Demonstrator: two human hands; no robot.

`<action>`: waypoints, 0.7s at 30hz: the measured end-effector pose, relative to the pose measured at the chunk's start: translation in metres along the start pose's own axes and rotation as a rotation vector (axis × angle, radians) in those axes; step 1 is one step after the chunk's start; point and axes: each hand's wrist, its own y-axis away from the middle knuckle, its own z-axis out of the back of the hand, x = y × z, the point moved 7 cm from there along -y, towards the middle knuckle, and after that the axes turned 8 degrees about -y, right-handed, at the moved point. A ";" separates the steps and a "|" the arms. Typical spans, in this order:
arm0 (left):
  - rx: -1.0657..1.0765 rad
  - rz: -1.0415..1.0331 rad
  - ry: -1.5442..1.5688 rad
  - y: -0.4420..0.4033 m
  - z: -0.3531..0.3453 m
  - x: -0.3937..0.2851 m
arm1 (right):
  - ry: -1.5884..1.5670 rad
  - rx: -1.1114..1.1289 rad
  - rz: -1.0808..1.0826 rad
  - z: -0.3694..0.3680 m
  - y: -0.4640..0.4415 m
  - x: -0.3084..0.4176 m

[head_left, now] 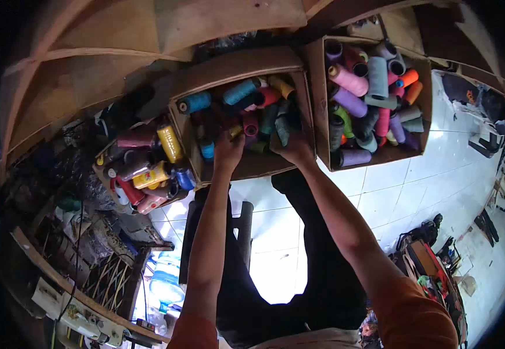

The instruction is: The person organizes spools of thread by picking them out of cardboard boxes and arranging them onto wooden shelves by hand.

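A cardboard box [235, 65] of thread spools stands in front of me, and both my hands reach into it. At the left of its middle, my left hand [228, 152] is closed at the fingertips on a yellowish thread spool [235, 131], partly hidden in shadow. My right hand [295, 150] has its fingers around a grey-green thread spool [282, 131] near the right wall. Between the two hands lies a dark red thread spool [249, 124]. Blue thread spools [241, 92] rest toward the back of the box.
On the right stands a second cardboard box [374, 161] full of coloured spools. To the left, a smaller box holds wrapped spools, among them a yellow spool [170, 143]. Wooden panels [229, 26] curve behind. A blue water jug [167, 282] is at lower left on the tiled floor.
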 end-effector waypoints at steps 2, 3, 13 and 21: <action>0.072 0.009 -0.068 -0.029 -0.026 -0.012 | 0.262 0.107 -0.156 -0.015 0.001 0.010; 0.110 0.010 -0.100 -0.042 -0.037 -0.022 | 0.394 0.159 -0.234 -0.023 0.002 0.014; 0.325 0.449 -0.887 -0.067 -0.110 -0.060 | 0.223 0.057 -0.450 -0.070 -0.014 -0.047; 0.399 0.465 -1.165 -0.071 -0.126 -0.045 | 0.147 0.082 -0.470 -0.043 -0.011 -0.025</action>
